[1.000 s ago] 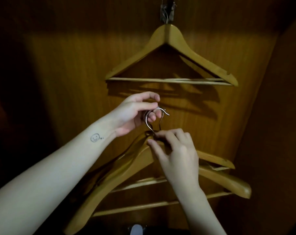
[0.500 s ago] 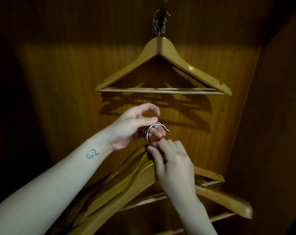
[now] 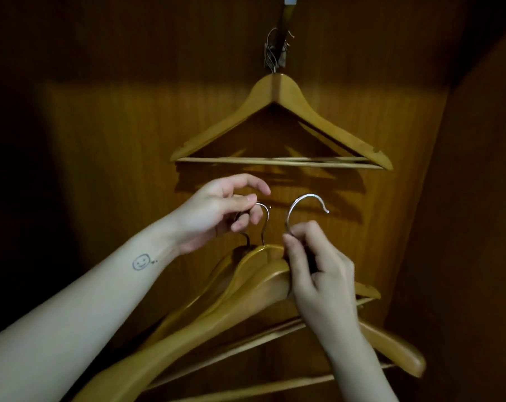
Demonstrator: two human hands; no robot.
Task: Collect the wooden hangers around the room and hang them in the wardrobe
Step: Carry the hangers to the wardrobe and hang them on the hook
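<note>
Hangers [image 3: 254, 297] held by hooks [image 3: 309, 195] (both hands [image 3: 214, 216] [image 3: 321, 274]).

Probably a home wardrobe — dim wood panels [image 3: 106, 158], hung hangers [image 3: 280, 126].

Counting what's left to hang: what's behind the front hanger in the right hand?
At least two more wooden hangers, hooks held by the left hand. The front hanger and right hand cover much of them.

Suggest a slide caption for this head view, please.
Right hand holds one hanger hook apart from the hangers in the left hand.
</note>
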